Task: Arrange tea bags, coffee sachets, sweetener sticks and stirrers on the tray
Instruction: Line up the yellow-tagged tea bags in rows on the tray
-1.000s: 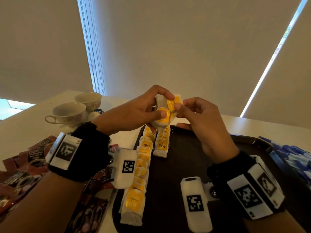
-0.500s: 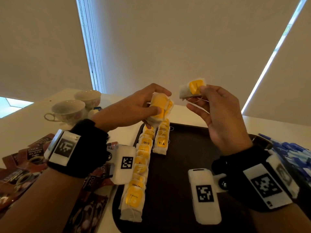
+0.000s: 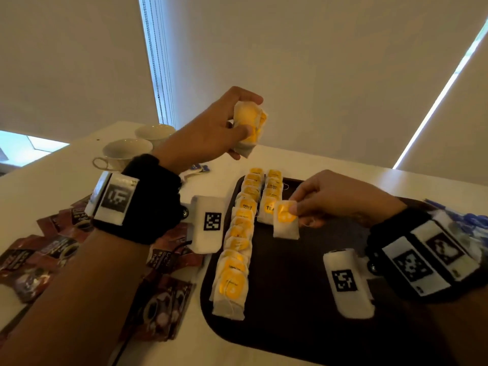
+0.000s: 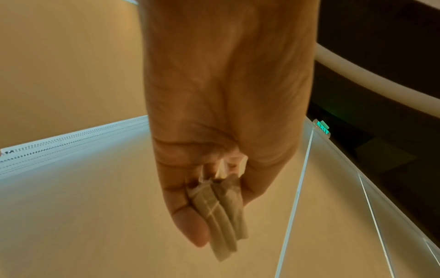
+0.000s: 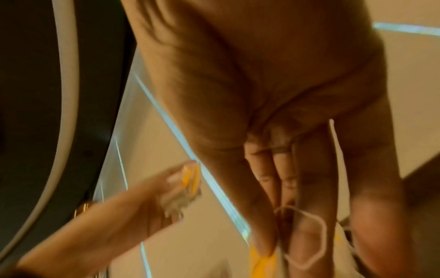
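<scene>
The left hand (image 3: 211, 130) grips a raised stack (image 3: 249, 128) of light, limp tea bags, while the right hand (image 3: 335, 196) pinches one bag (image 3: 285, 220) by its top edge, probably the firmest hold, on the tray (image 3: 290, 299).

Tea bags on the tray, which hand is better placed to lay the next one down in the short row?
Right. The right hand already pinches one tea bag low over the tray, at the near end of the short row. The left hand holds a stack up in the air.
</scene>
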Motion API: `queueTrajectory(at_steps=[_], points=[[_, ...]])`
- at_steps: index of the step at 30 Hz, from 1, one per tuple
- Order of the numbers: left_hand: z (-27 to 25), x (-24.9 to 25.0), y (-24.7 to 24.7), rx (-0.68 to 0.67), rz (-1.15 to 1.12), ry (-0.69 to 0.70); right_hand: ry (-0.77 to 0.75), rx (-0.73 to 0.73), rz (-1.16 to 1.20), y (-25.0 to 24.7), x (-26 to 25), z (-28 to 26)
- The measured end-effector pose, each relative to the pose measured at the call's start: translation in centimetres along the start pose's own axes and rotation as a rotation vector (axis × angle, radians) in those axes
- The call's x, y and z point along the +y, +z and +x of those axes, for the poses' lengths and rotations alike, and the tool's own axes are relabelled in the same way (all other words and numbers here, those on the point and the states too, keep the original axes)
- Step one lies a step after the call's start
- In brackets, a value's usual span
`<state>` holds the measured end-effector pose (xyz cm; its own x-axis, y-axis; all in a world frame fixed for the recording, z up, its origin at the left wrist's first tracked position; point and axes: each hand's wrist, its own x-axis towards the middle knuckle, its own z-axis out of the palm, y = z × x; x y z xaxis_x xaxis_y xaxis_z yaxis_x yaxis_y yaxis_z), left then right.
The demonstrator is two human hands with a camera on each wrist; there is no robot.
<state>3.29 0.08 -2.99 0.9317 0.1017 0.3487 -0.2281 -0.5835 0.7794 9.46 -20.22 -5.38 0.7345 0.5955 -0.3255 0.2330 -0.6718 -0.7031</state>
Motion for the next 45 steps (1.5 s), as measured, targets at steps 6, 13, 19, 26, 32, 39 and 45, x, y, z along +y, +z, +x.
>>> queueTrajectory(at_steps=[6, 13, 19, 26, 32, 39, 45], points=[[-0.4, 0.4, -1.2, 0.053, -0.019, 0.002, 0.117, -0.144, 0.027, 0.7, -0.5, 2.5], [-0.5, 0.6, -1.4, 0.030, -0.019, 0.000, 0.155, -0.064, -0.043, 1.8, -0.2, 4.3], [-0.5, 0.6, -1.4, 0.016, 0.001, 0.008, 0.133, 0.042, -0.110, 2.5, -0.2, 5.3], [-0.3, 0.4, -1.2, -0.009, 0.019, 0.006, 0.130, 0.102, -0.147, 3.0, 0.1, 5.8], [0.0, 0.2, -0.6, -0.093, -0.008, -0.014, -0.153, 0.320, -0.125, 1.7, -1.3, 4.3], [-0.1, 0.4, -0.1, -0.157, -0.068, 0.033, -0.574, 0.521, 0.228, 1.5, -4.4, 0.6], [0.0, 0.0, 0.3, -0.163, -0.133, 0.036, -0.546, 0.557, 0.267, 2.8, -3.5, 1.4]])
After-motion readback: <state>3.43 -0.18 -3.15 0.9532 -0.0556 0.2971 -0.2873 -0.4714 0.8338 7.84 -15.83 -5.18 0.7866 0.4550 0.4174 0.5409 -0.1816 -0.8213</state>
